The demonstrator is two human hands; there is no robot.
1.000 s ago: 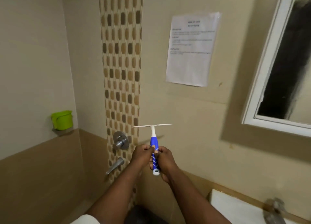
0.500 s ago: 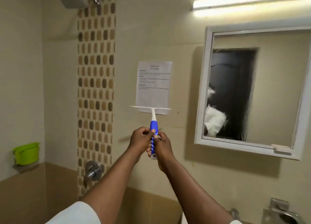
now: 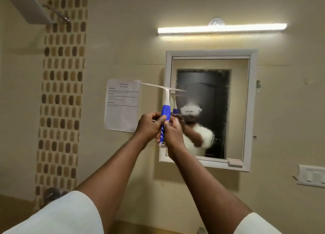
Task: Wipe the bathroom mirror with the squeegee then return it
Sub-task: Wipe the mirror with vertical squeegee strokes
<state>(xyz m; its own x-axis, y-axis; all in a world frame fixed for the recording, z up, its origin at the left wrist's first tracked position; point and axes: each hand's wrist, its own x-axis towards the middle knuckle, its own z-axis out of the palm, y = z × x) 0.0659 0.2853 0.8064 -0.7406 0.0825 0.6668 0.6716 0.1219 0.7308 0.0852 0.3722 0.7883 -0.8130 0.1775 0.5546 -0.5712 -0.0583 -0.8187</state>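
Evidently the wiping has not begun. Both hands are wrapped round the blue-and-white handle of the squeegee [image 3: 165,114]: the left hand [image 3: 149,126] grips it from one side with its thumb laid across the blue part, and the right hand [image 3: 173,133] closes on the lower stretch, fingers curled round it, with only the white butt end poking out below the two fists. Above the grip the white neck rises to the blade, which runs crosswise and slightly tilted. One end of the blade, out beyond the left hand, reaches over the edge of the paper notice [image 3: 122,105] taped to the wall; the other end, on the right hand's side, overlaps the white frame and the near edge of the mirror [image 3: 237,110].

Whether the blade is touching the glass I cannot tell (its reflection sits just beside it, so it looks close, but the angle gives no clear contact). The glass beyond the grip looks hazy round the dark reflected doorway, with no clean swept band that I can make out.

So, by my reading, the tool is in hand and brought up to the mirror, and everything else is left: setting the blade on the glass, drawing it across in passes, then carrying the squeegee back to wherever it belongs (that spot is not in view).
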